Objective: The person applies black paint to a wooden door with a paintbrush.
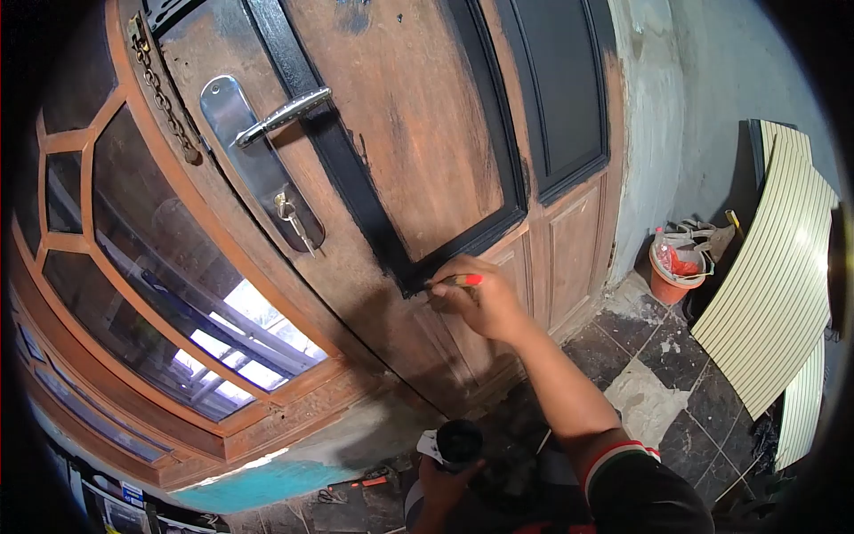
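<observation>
My right hand [487, 304] is closed around a small paintbrush [466, 279] with a red-tipped handle. Its bristles, mostly hidden by my fingers, are at the lower corner of the black-painted moulding [363, 194] on the wooden door [418, 133]. Inside that frame the panel is bare brown wood with a few dark smudges. Low in the view, my left hand [440, 489] grips a cup of black paint [459, 441], held upright in front of my lap. A second door panel [562, 80] at the upper right is black all over.
A metal door handle [285, 116] sticks out, with keys [294, 218] hanging below it. At left is a wood-framed window [160, 240]. An orange bucket [672, 283] and ribbed cream panels [769, 285] stand at right. Tools [369, 481] lie on the floor.
</observation>
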A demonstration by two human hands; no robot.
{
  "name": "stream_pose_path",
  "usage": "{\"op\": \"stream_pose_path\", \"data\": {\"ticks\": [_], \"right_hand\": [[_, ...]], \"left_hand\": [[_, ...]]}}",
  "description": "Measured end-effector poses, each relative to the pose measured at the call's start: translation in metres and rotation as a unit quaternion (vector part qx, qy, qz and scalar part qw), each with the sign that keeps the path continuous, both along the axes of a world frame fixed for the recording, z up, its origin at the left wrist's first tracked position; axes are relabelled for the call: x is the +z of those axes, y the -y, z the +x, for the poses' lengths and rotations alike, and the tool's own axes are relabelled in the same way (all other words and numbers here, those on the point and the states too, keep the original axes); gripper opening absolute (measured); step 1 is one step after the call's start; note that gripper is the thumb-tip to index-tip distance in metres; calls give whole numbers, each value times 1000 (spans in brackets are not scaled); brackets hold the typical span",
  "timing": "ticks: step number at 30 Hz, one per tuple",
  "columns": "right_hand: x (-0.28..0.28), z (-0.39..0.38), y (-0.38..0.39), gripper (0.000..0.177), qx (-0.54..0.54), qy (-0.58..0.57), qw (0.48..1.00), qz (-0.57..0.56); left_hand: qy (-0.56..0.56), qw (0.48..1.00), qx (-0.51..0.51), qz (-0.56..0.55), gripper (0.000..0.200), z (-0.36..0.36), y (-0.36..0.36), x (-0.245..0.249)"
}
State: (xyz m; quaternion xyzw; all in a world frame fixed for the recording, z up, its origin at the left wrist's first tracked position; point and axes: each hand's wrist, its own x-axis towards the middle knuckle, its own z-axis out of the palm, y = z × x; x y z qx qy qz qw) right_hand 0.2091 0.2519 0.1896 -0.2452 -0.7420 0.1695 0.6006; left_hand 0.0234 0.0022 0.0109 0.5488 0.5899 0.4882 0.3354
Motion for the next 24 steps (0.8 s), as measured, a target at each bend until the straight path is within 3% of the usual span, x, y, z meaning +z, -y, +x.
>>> {"op": "stream_pose_path", "data": {"ticks": [4, 9, 12, 15, 21, 24], "right_hand": [[-4, -2, -4, 10, 13, 9, 1000, 5], [6, 0, 4, 9, 5, -58, 997, -41], [-6, -7, 1, 9, 38, -15, 997, -62], [0, 1, -1, 11, 0, -2, 1000, 10], [-5, 0, -3, 11, 27, 2, 999, -23], [4, 9, 2, 10, 28, -71, 991, -111]], "left_hand": [[15, 1000, 0, -9, 80, 0, 0, -9], [-2, 1000, -1, -12, 79, -5, 3, -15], [9, 1000, -6, -17, 78, -5, 2, -25], [-7, 1000, -3, -17, 77, -4, 3, -13], [15, 1000, 4, -18, 75, 0, 3, -21], [2, 1000, -5, -15, 76, -4, 2, -27]]}}
